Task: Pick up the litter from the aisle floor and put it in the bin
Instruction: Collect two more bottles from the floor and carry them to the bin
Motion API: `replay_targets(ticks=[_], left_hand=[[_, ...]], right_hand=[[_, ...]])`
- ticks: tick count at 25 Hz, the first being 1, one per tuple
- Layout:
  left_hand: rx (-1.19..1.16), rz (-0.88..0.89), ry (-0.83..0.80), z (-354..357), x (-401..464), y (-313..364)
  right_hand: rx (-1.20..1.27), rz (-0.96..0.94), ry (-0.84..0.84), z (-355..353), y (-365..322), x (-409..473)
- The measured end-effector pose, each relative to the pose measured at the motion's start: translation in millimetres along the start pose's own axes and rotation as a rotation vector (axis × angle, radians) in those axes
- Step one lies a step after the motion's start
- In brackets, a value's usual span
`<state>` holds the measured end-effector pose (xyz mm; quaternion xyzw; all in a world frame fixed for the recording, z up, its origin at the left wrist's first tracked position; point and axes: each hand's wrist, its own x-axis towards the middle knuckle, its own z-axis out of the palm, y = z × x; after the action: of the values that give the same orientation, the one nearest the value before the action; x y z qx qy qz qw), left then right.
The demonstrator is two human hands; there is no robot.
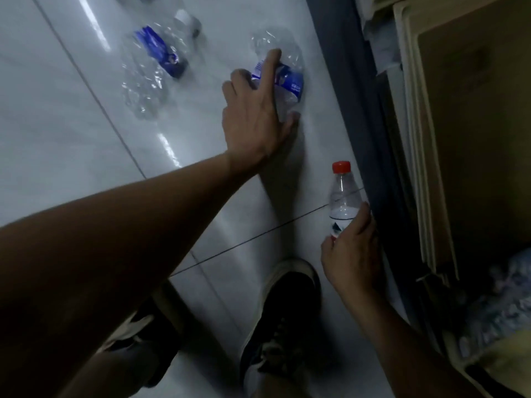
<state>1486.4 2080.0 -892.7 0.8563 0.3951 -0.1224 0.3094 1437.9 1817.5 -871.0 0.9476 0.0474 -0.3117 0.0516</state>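
My left hand point(254, 110) reaches forward and lies over a crushed clear bottle with a blue label point(288, 67) on the white tiled floor, fingers spread around it and touching it. My right hand point(352, 254) holds an upright clear bottle with a red cap point(343, 193) by its lower half, close to the dark shelf base. Another crushed bottle with a blue label point(155, 64) lies on the floor to the left, and a small bottle with a white cap point(188, 23) lies beyond it. No bin is clearly in view.
A dark shelf base point(359, 81) runs along the right, with flattened cardboard point(474, 124) stacked behind it. A pack of wrapped bottles point(505, 305) sits at the lower right. My dark shoes point(284, 320) stand on the tiles below my hands.
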Motion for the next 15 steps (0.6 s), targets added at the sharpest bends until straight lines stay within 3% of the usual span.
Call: replay_targets(ticks=[3, 7, 12, 15], left_hand=[[-0.047, 0.023, 0.021, -3, 0, 3], [-0.248, -0.019, -0.098, -61, -66, -1], [-0.292, -0.151, -0.239, -184, -210, 4], [-0.314, -0.117, -0.302, -285, -299, 31]], right_hand=[[0.073, -0.034, 0.002, 1, 6, -4], [0.093, -0.106, -0.091, -52, -11, -57], [0.02, -0.265, -0.228, -177, -33, -177], [0.004, -0.316, -0.28, -273, -40, -252]])
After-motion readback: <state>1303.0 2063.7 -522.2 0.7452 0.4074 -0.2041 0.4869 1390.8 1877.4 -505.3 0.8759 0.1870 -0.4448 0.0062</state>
